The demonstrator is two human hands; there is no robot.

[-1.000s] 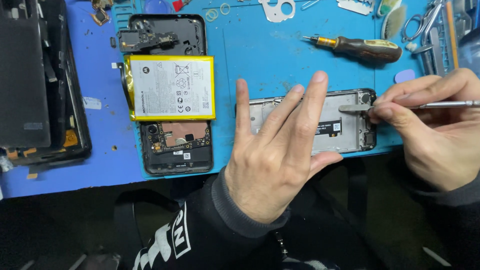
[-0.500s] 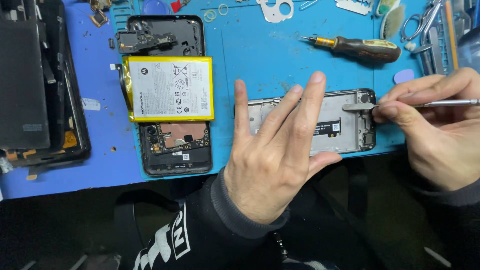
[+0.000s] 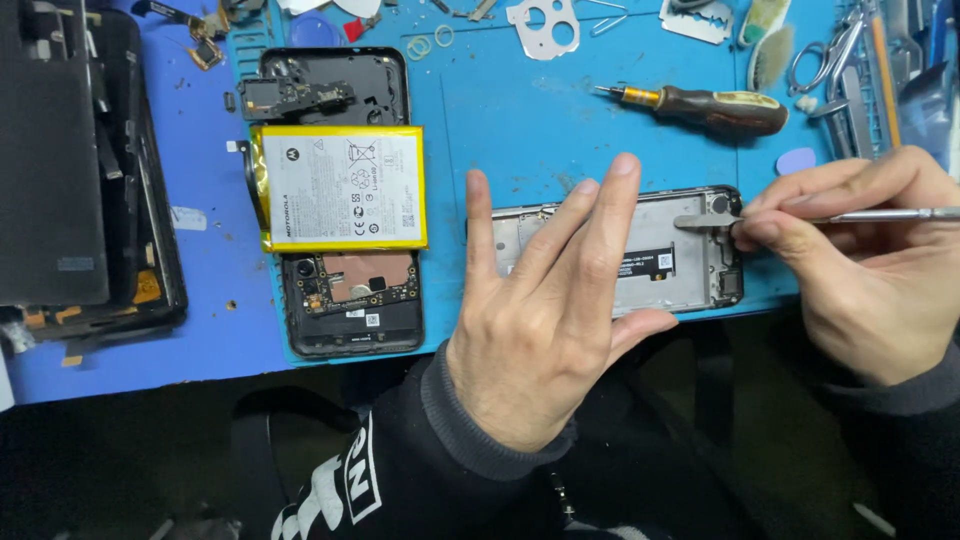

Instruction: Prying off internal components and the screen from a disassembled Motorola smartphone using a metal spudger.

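The right hand [image 3: 870, 265] is pinching a thin metal spudger [image 3: 790, 218] between thumb and fingertips, a narrow, closed grip, and the tool's flat tip is resting on the upper right corner of the phone frame [image 3: 680, 262]. That grey frame is lying flat at the near edge of the blue mat [image 3: 520, 120], directly under both hands, its long side running left to right. The left hand [image 3: 545, 320] is lying on it palm down with fingers spread wide, gripping nothing, simply pressing the frame's left half while the thumb is touching the near edge.

Moving outward now: one screwdriver [image 3: 705, 106] with a dark handle is lying on the mat beyond the frame, well apart from the hands. One small lilac pick [image 3: 796, 160] is sitting just beyond the right hand's fingers. To the left, one opened phone body [image 3: 345, 200] is lying lengthwise away from the person, with one yellow-edged battery [image 3: 342, 187] lying across its middle. Farther left, one dark screen assembly [image 3: 75, 170] is resting on the blue surface. At the mat's far edge, one metal camera plate [image 3: 545, 25] and one pair of scissors [image 3: 825, 55] are showing.
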